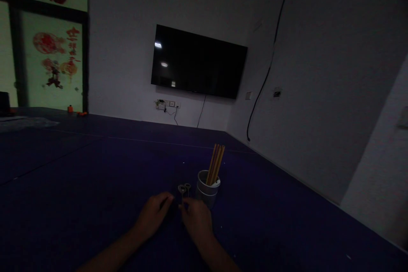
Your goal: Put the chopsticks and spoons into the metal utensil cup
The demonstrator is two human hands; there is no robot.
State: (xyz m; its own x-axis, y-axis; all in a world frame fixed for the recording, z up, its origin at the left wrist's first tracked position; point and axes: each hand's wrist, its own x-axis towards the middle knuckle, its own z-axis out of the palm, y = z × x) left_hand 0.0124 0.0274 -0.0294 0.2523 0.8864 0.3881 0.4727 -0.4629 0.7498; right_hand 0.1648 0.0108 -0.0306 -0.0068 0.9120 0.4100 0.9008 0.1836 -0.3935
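Observation:
My right hand (198,219) pinches the thin stem of a small round-headed item (182,188), held upright above the dark blue surface. Just behind it shows a second small round-headed piece (187,186); whether the two are joined I cannot tell. To the left, my left hand (155,211) has its thumb and fingertips pressed together, and what is between them is too dark to make out. A grey metal-looking cup (206,196) stands right beside my right hand, partly hidden by it. Several slim wooden sticks (216,163) lean in the cup, with a whitish piece (216,182) at its rim.
The dark blue surface (79,195) reaches back to the wall. A black television (199,61) hangs there above sockets and cables. A black cable (269,68) runs down the right wall. Small orange objects (70,109) and clear plastic sheeting (27,124) lie far left.

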